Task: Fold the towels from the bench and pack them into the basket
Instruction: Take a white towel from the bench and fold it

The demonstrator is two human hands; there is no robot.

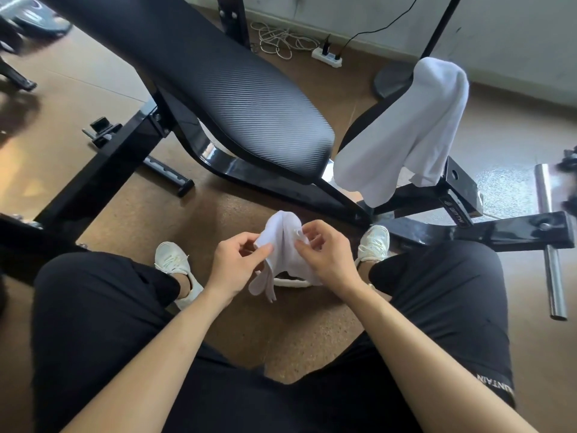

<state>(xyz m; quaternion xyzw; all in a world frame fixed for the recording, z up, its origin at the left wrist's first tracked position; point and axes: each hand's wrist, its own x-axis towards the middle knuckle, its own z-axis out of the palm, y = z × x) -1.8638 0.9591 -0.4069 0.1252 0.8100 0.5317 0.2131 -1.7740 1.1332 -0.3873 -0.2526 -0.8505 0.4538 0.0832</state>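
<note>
Head view, looking down past the knees of a seated person in black shorts (103,307) and white shoes (175,260). The left hand (237,264) and the right hand (327,257) are raised between the knees, above the brown floor (281,345), and together they hold a small white towel (282,245). The left grip is closed on the towel's left edge, thumb against the fingertips; the right grip is closed on its right edge, pinching a fold near the top. The cloth bulges upward between the two hands, and its loose lower corners hang beneath the left hand. A white rim shows just under the cloth, touching its lower edge in the picture; what it belongs to cannot be told. Beyond the hands stands the black padded bench (218,89), its ribbed seat tilted on a black steel frame (103,170) that spreads over the floor. A second white towel (412,129) is draped over the raised part of the bench to the right, well apart from the hands, with its ends hanging down on both sides. To the right of the frame a bare steel bar (551,245) points toward the viewer. Near the far wall lie a white power strip (326,54) with a black plug in it and a loose coil of white cord (278,40).
</note>
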